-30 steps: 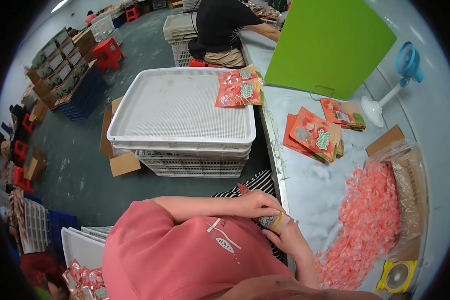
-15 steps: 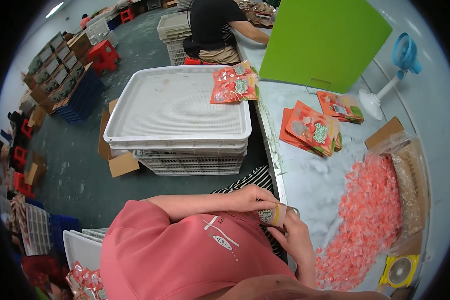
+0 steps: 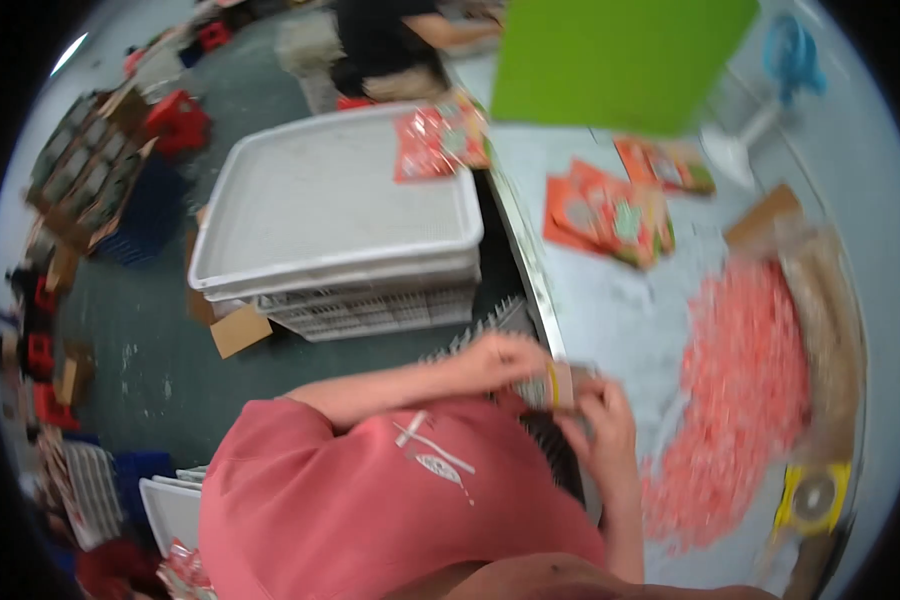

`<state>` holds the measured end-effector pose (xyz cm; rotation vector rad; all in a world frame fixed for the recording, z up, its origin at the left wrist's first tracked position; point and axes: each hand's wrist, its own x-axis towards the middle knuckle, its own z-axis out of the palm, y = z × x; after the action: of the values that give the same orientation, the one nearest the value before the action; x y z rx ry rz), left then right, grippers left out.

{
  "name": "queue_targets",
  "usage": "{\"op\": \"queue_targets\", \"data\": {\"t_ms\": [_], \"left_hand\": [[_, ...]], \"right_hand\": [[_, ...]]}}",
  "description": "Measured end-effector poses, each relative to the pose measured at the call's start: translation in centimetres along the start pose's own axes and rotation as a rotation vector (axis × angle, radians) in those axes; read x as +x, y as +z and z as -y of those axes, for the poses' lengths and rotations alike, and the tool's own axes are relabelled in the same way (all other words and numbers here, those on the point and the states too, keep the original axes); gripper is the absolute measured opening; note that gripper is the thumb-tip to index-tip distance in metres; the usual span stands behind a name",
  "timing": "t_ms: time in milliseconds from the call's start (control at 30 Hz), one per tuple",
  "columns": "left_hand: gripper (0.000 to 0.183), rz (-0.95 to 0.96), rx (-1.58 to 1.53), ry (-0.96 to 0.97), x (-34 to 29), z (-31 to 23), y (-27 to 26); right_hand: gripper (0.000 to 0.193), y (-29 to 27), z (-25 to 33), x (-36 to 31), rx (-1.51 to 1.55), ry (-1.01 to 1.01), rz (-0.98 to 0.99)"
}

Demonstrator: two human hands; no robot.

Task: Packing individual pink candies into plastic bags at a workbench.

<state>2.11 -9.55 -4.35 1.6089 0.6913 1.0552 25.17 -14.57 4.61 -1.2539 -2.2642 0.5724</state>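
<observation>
Handling a small printed pouch [image 3: 533,392] looks to be the step you are on: it sits between your two hands, in front of your pink shirt [image 3: 350,490] and just beside the table [image 3: 595,310], its pale, yellow-striped end toward your right. Your left hand [image 3: 498,361] appears to grasp it from the left, fingers bent. Your right hand [image 3: 607,425] curls at the pale end, but blur hides whether it pinches the pouch or only rests close; I cannot tell. My judgement is that the next move calls for a steady left grip and careful right fingertips at that end. Pink pieces [image 3: 735,400] lie heaped within easy reach.
</observation>
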Motion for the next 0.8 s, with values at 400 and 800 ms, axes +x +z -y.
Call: {"op": "queue_targets", "data": {"t_ms": [400,800], "left_hand": [[0.023,-0.208,-0.177,-0.410,1.7,-1.1,-3.2],[0.020,-0.177,-0.267,-0.460,1.6,-2.0,-0.5]], "right_hand": [[0.016,2.4,-4.1,1.5,0.291,0.163,-0.150],[0.025,2.4,-5.9,1.0,0.614,0.264,-0.073]]}}
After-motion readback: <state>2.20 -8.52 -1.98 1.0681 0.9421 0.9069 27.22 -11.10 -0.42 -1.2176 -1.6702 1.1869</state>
